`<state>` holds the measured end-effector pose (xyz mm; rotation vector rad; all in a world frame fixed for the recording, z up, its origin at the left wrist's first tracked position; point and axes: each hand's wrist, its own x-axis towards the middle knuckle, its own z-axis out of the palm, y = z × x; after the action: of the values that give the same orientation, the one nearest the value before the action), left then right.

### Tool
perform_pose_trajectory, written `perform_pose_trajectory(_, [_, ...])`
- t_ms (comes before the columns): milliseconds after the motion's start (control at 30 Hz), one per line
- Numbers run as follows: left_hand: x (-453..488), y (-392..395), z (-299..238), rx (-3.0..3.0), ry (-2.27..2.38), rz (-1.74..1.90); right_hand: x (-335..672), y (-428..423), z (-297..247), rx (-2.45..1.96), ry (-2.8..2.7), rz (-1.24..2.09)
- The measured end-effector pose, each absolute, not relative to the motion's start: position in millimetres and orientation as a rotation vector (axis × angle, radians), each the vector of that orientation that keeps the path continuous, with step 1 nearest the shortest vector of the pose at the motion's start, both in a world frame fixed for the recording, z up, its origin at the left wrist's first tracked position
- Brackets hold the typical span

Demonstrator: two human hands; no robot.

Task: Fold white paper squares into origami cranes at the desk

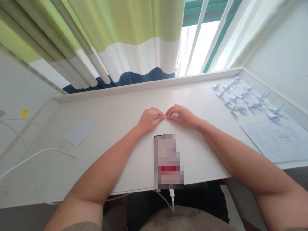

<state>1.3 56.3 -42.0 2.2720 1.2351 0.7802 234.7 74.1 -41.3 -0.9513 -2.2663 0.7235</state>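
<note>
My left hand [149,118] and my right hand [181,115] rest side by side on the white desk [115,141], fingertips meeting. Both are curled and pinch a small piece of white paper [166,116], which they mostly hide; only slivers show between the fingers. A phone [167,160] lies flat on the desk just nearer to me than the hands, its screen blurred. A charging cable [171,195] hangs from its near end.
Several folded white paper cranes [247,99] lie at the far right. A lined sheet [276,139] lies nearer, on the right. A stack of white paper slips [80,131] sits at the left, with white cables [36,154] beyond. Curtains [115,41] and a window back the desk.
</note>
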Motion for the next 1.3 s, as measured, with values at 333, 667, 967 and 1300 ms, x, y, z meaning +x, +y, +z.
perform_pose_trajectory(333, [8,50,-40,2.172,1.335,0.831,225,75,-47,-1.187,-2.079,0.756])
perform_pose_trajectory(667, [8,48,-40,2.137,1.365,0.864,223,75,-44,-1.221,-2.023,0.829])
perform_pose_trajectory(967, [7,50,-44,2.264,1.360,0.809,221,72,-37,-1.336,-1.931,0.896])
perform_pose_trajectory(1300, [9,50,-42,2.172,1.401,0.820,227,75,-37,-1.300,-1.955,0.954])
